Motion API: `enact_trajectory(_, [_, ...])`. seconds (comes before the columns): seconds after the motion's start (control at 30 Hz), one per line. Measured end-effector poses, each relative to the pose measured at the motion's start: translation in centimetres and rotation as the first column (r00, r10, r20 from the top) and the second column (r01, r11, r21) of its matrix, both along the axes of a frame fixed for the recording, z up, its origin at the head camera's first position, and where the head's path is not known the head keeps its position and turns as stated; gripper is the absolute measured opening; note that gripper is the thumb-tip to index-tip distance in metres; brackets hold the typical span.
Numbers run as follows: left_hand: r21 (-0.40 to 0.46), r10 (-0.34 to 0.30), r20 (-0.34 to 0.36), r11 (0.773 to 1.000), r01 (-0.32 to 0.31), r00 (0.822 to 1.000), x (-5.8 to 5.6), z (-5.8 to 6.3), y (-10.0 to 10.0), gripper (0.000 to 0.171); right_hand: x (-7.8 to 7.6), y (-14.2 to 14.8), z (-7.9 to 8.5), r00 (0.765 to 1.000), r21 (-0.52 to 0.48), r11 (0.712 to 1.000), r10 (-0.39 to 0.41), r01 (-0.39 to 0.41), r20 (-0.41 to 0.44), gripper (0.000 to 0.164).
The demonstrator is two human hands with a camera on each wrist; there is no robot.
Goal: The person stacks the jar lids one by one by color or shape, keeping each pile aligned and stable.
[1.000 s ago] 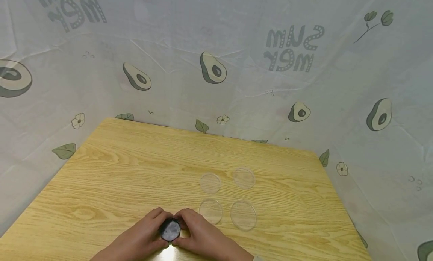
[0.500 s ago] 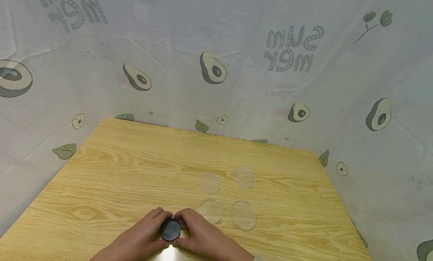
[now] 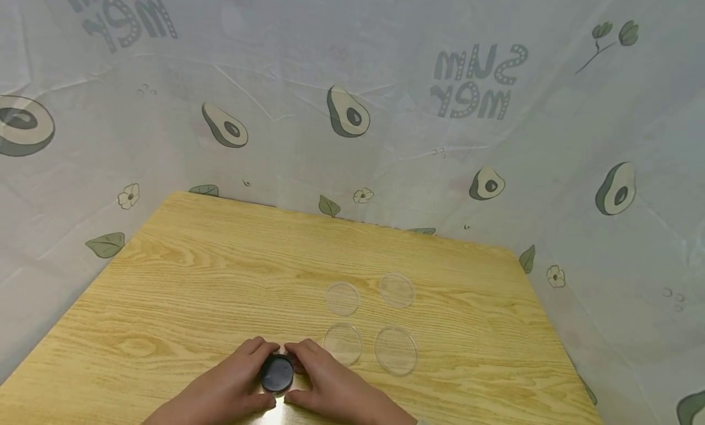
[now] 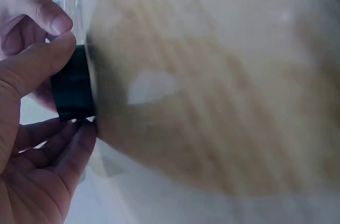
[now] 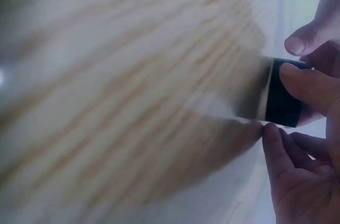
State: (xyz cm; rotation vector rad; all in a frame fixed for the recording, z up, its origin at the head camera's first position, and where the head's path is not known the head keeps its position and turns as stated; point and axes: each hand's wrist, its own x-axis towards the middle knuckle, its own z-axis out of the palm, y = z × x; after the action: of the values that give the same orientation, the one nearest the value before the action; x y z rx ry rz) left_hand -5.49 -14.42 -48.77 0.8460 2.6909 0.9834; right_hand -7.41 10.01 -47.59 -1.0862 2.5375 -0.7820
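Note:
A small round black puck-shaped object [image 3: 277, 375] with a smooth dark top stands upright on the table near its front edge. My left hand [image 3: 234, 376] curls round its left side, thumb in front and fingers behind. Mirroring it, my right hand [image 3: 333, 379] curls round the right side. In the left wrist view the black object [image 4: 73, 86] shows side-on between the left thumb and fingertips. The right wrist view shows the black object [image 5: 284, 104] with a pale strip at its base, the right thumb over its side. Its exact kind cannot be told.
Several thin clear round discs lie on the wooden table [image 3: 209, 290], the nearest clear disc [image 3: 343, 344] just beyond my right hand. A pale cloth [image 3: 275, 155] printed with avocados surrounds the table's back and sides.
The object's top has gone from mottled grey-white to plain dark. Thumbs and fingertips of both hands have loosened slightly and drawn a little apart. The clear discs stay where they were.

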Motion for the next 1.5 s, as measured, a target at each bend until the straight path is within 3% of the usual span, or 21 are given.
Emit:
enact_trajectory(0.2, [-0.069, 0.041, -0.055, 0.997, -0.045, 0.998, -0.3, 1.1, 0.6, 0.089, 0.1, 0.9, 0.4, 1.0, 0.032, 0.999, -0.021, 0.021, -0.015, 0.072])
enact_trajectory(0.37, [-0.104, 0.04, -0.098, 0.993, -0.051, 0.994, -1.2, 2.2, 1.5, 0.091, 0.1, 2.1, 1.1, 0.999, -0.041, 0.999, -0.019, 0.02, 0.028, 0.068])
enact_trajectory(0.53, [-0.108, -0.031, -0.064, 0.994, 0.024, 0.997, -2.8, 3.5, 2.5, 0.09, -0.5, 4.2, 2.1, 0.998, -0.091, 0.994, -0.064, 0.065, 0.018, 0.068])
enact_trajectory(0.73, [-0.132, -0.107, -0.021, 0.986, 0.103, 0.994, -4.6, 4.6, 4.1, 0.088, -1.7, 7.0, 3.3, 0.985, 0.001, 0.985, -0.17, 0.17, -0.028, 0.082])
enact_trajectory(1.0, [-0.178, -0.123, 0.028, 0.976, 0.126, 0.992, -6.6, 3.9, 6.8, 0.084, -3.6, 9.4, 2.9, 0.961, 0.058, 0.968, -0.25, 0.245, 0.117, 0.093])
enact_trajectory(1.33, [-0.228, -0.143, 0.049, 0.962, 0.15, 0.989, -7.9, 3.1, 8.4, 0.077, -4.5, 9.6, 2.3, 0.964, 0.097, 0.97, -0.235, 0.224, 0.123, 0.089])
enact_trajectory(1.5, [-0.234, -0.168, 0.025, 0.957, 0.169, 0.985, -8.1, 2.7, 8.9, 0.07, -4.7, 9.5, 2.2, 0.964, 0.117, 0.971, -0.223, 0.208, 0.145, 0.087])
